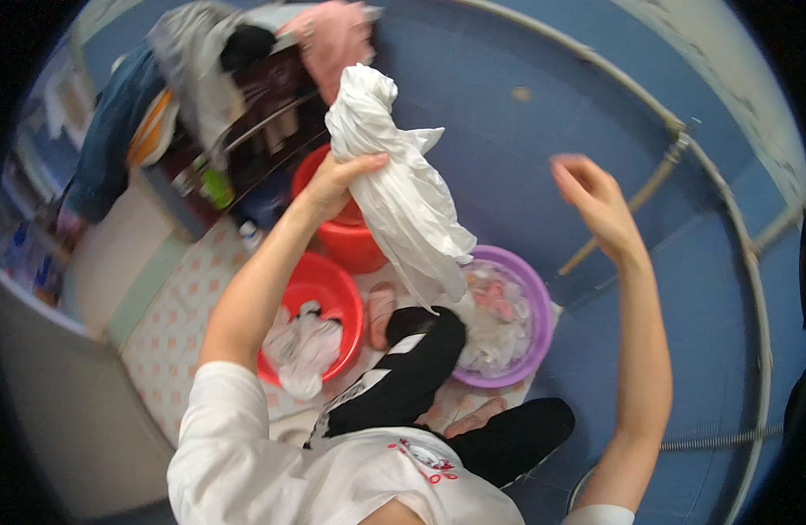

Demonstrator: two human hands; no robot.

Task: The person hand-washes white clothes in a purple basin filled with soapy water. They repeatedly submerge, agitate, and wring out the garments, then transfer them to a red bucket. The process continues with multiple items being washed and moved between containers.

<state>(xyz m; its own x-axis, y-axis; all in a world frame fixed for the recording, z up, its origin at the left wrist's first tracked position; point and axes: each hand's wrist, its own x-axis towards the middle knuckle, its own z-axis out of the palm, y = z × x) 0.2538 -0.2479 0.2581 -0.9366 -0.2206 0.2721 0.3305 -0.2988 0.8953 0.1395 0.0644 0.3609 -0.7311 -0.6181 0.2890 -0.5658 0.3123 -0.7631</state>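
Observation:
My left hand (340, 180) grips a white cloth garment (409, 203), thumb across its front. Above the hand the fabric is bunched and twisted; below, it hangs in loose folds toward the purple basin (544, 315). Off to the right, my right hand (590, 200) is raised before the blue wall, slightly blurred. Its fingers are loosely curled, with a gap to the thumb and nothing visible in them. In the purple basin, pale and pink laundry (498, 308) sits in what looks like water. A red basin (353, 308) holds wet-looking white and dark fabric (304, 348).
Behind the garment stands a red bucket (353, 243). Clothes, including a pink one (330, 42) and a grey one (196, 65), drape over a dark rack at upper left. Pipes (717, 177) run along the blue wall (468, 118). My knees flank the purple basin's near side.

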